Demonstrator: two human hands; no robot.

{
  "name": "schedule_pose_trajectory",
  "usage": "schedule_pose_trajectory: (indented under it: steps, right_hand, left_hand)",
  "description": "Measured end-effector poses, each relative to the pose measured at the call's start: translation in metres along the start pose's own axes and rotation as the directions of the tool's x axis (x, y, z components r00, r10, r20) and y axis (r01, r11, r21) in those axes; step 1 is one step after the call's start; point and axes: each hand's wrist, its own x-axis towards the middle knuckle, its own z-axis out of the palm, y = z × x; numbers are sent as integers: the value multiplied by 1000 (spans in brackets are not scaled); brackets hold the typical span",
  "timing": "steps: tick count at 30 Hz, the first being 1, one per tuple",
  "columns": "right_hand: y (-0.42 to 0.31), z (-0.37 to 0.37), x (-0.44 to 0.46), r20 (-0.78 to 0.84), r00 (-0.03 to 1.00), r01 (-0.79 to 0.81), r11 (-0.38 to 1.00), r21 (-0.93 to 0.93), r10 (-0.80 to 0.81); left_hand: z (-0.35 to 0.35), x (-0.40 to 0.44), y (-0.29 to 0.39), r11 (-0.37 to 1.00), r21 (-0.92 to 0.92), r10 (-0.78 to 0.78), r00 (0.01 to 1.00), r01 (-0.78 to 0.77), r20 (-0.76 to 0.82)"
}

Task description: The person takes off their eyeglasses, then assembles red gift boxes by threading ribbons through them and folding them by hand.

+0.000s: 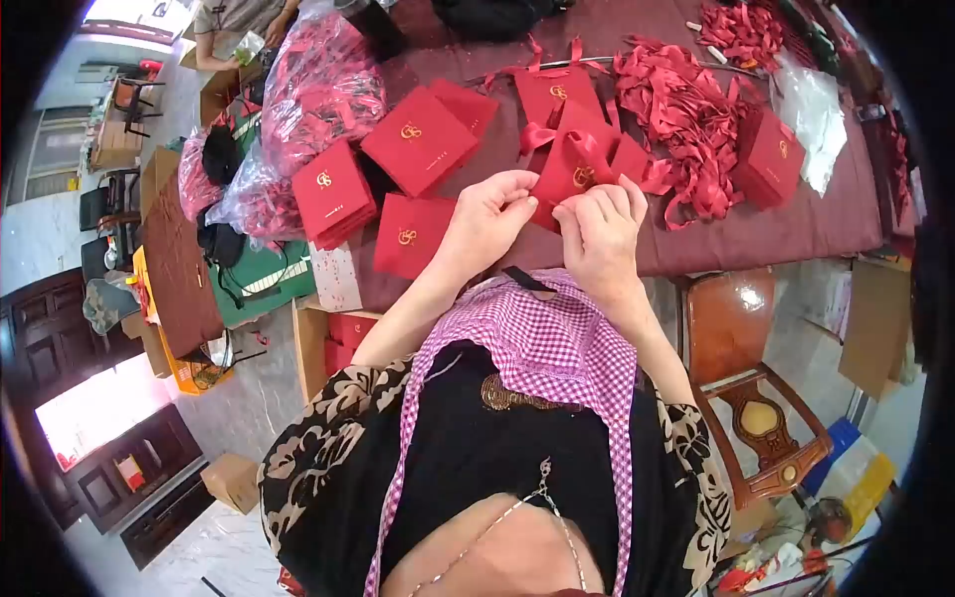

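A small red gift bag (580,149) with gold lettering stands tilted at the table edge in front of me, a red ribbon (538,137) looped at its top. My left hand (489,217) pinches its left side between thumb and fingers. On the other side, my right hand (603,221) is closed at the bag's lower right edge, thumb bent in; its fingers partly cover the bag. Right behind lies another red bag (557,92) with ribbon handles. Left of my hands are more red bags (420,139) and a stack of them (333,193).
A heap of red ribbons (686,124) lies right of my hands, beside a red bag stack (770,159) and clear plastic (811,119). Plastic sacks of red ribbon (318,95) stand at left. A wooden chair (741,388) is at my right. Another person's arm (211,48) shows far left.
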Motion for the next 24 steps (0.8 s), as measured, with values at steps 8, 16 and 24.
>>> schedule_pose_trajectory:
  steps: [8, 16, 24]
  right_hand:
    - [0, -3, 0, -14, 999, -48, 998, 48, 48]
    - [-2, -2, -1, -6, 1000, -12, 1000, -2, 12]
    - [-4, -35, 3, 270, 956, -64, 982, -179, 111]
  left_hand:
    - [0, -3, 2, 998, 67, 19, 1000, -19, -4]
    - [4, -8, 7, 997, 42, 68, 998, -68, 6]
    - [29, -6, 13, 821, 501, 281, 957, -275, 64]
